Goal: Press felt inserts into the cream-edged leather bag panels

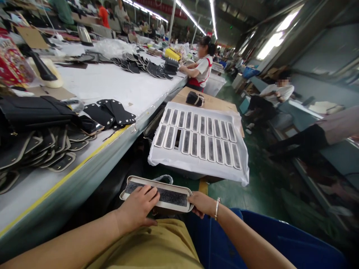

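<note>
At my lap is what looks like a handbag, its long side up, with a cream-edged panel with a dark grey middle on top. A wrapped loop handle sticks out behind it. My left hand rests its fingers over the dark strip, thumb below at the near side, gripping the bag. Pinched between the fingers of my right hand is the right end of the panel and bag edge. Beyond lie two rows of similar cream-edged strips on a white sheet, with one gap in the front row.
A long white-topped table runs along the left, holding stacked black pieces and black flaps. A blue bin stands at the right. A co-worker stands at the table's far side; another person sits at right.
</note>
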`<state>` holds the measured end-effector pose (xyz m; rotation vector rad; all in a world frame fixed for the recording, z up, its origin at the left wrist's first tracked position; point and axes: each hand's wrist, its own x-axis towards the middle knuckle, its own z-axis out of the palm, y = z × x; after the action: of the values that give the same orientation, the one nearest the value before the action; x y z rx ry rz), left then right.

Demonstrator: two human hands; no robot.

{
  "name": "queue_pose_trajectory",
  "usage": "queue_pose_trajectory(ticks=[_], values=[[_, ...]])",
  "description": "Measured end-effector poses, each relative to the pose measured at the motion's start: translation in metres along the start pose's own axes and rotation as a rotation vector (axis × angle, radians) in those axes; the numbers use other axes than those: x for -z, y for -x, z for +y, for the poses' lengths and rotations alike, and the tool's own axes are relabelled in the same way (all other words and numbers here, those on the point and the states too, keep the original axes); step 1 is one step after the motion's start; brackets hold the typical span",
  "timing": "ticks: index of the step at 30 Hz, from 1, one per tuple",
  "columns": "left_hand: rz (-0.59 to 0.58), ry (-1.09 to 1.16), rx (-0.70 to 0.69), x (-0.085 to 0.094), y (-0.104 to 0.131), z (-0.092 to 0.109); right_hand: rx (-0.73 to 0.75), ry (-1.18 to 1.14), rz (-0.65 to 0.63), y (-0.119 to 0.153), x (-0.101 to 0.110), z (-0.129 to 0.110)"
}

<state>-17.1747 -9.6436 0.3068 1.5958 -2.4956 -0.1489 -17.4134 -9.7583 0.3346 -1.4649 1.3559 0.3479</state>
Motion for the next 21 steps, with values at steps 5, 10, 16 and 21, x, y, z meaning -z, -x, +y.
queue_pose_trajectory(ticks=[5, 10, 16, 21], values=[[-0.035, -0.034, -0.077, 0.002, -0.018, 0.017, -0.023, -0.003, -0.005, 0.002, 0.0, -0.003], [0.033, 0.059, -0.208, -0.011, -0.041, 0.034, -0.047, -0.018, -0.011, 0.002, -0.001, -0.003], [-0.067, 0.084, -0.171, -0.007, -0.052, 0.033, -0.041, -0.09, -0.028, 0.02, 0.008, -0.001], [-0.085, 0.069, -0.177, -0.009, -0.054, 0.033, 0.054, 0.311, 0.11, 0.023, 0.004, -0.012]])
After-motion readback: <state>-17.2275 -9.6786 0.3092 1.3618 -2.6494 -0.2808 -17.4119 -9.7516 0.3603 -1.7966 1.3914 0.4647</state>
